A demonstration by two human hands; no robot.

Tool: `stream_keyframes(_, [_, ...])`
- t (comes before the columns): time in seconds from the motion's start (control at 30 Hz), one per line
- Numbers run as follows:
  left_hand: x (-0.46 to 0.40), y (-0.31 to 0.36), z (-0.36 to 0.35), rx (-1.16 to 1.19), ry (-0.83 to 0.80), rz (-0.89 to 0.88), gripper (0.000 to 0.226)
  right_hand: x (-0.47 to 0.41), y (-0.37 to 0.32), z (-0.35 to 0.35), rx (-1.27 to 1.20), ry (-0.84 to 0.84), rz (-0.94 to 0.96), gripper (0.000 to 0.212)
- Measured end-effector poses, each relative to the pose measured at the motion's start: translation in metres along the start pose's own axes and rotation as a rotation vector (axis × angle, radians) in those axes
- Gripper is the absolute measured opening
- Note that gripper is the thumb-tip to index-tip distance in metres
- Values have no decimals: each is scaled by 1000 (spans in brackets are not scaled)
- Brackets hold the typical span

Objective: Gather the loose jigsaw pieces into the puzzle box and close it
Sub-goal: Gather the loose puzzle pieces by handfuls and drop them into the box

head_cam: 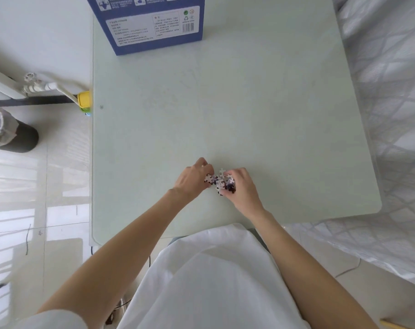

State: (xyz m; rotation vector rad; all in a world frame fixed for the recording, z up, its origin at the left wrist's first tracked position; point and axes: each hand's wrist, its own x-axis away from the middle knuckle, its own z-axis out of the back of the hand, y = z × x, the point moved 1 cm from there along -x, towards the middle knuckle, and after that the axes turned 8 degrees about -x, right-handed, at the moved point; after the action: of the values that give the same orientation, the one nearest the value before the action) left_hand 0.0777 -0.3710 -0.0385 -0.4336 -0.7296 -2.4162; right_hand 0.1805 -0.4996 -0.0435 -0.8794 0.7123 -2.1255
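Observation:
A small heap of jigsaw pieces, white with dark purple patches, lies near the front of the pale green table. My left hand cups the heap from the left, and my right hand closes on it from the right, fingers curled over several pieces. Both hands touch the pile. A blue puzzle box with a white label stands at the far edge of the table, its top out of view.
A bed with a white quilted cover runs along the table's right side. On the left floor stand a radiator pipe, a yellow object and a dark bin. My white garment fills the bottom.

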Motion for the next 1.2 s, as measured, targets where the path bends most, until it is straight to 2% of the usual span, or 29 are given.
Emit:
stream_keyframes(0.1, [-2, 0, 1, -40, -27, -14, 27, 0, -2, -7, 107, -55, 10, 61])
stream_keyframes(0.2, [-4, 2, 1, -76, -50, -41, 24, -6, -6, -11, 118, -41, -19, 62])
stream_keyframes(0.37, [-5, 2, 1, -72, -35, -67, 21, -13, -11, -13, 161, -84, -54, 54])
stream_keyframes(0.6, [-4, 1, -1, -30, -13, -112, 17, -17, -12, -13, 237, -115, -24, 30])
stream_keyframes(0.7, [0, -1, -4, 24, -7, -94, 16, -17, -14, -12, 185, -90, -25, 23])
stream_keyframes(0.8, [3, -6, -4, 159, -9, -5, 12, -19, -14, -5, 69, -69, -67, 16])
stream_keyframes(0.97, [10, -20, 6, 338, 84, 99, 18, -24, -11, 8, -66, -12, -117, 11])
stream_keyframes(1.1, [16, -32, 31, 392, 142, 146, 17, -30, -25, 28, -104, -22, -80, 3])
stream_keyframes(1.2, [17, -36, 68, 457, 207, 126, 18, -44, -57, 55, -109, -91, 0, 4])
